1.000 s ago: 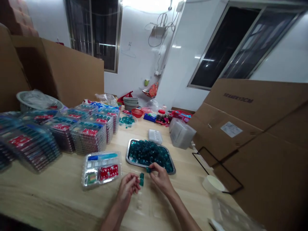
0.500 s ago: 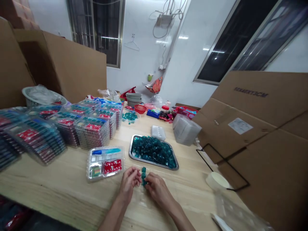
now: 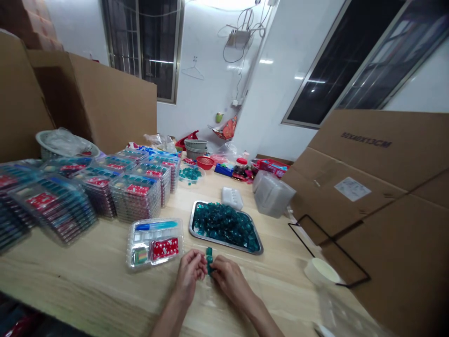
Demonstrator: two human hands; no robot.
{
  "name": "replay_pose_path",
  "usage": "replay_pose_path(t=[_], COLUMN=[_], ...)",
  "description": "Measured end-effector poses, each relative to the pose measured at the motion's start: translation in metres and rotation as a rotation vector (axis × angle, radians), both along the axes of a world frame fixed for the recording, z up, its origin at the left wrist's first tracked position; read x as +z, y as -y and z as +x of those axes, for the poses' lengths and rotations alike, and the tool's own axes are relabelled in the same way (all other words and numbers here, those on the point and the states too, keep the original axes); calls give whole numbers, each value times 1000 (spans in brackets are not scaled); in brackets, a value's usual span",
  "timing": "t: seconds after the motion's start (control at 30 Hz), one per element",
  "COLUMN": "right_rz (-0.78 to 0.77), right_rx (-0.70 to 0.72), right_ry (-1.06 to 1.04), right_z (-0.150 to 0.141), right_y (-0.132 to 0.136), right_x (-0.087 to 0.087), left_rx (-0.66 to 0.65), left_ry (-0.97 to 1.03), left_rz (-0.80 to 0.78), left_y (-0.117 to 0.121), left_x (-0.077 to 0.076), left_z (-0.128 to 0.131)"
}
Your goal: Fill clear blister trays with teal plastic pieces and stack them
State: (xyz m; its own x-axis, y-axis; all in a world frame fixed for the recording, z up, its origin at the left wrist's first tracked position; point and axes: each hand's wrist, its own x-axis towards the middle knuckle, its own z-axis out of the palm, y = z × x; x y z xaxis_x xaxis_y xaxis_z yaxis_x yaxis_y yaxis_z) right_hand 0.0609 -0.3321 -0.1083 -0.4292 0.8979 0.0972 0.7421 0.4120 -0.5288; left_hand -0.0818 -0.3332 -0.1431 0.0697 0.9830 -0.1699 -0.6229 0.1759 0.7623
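My left hand (image 3: 190,271) and my right hand (image 3: 227,277) meet over the wooden table (image 3: 87,285), both pinching a short column of small teal cubes (image 3: 209,260) held upright between the fingertips. Just beyond the hands lies a metal tray (image 3: 191,223) heaped with more teal cubes (image 3: 224,225). To the left of my left hand sits an open clear plastic pack (image 3: 155,242) holding a blue pen-like stick, a red patterned packet and small tiles. A clear blister piece lies flat under my hands, hard to make out.
Several stacks of filled clear packs (image 3: 135,196) cover the table's left side. A stack of clear trays (image 3: 272,194), a small white tray (image 3: 232,197), a tape roll (image 3: 319,271) and a black wire frame (image 3: 328,248) lie to the right. Big cardboard sheets (image 3: 386,187) lean on both sides.
My right hand came back from the metal tray with a teal cube and joined my left hand. The cubes now stand stacked between both hands. The camera view shifted slightly.
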Motion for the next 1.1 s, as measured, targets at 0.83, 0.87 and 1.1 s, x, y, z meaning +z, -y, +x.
replay_pose_path(t=[0.83,0.87,1.1], right_rz=[141,133,-125], right_rx=[-269,-277,-303], right_ry=[-200,-223,-581], right_z=[0,0,10], right_y=[-104,-105,-70], right_x=[-12,-13,-16], left_rx=[5,3,13], left_ry=[25,20,-43], left_rz=[-43,-43,31], left_y=[-3,-4,-4], left_x=[-1,-3,-7], left_z=[4,5,8])
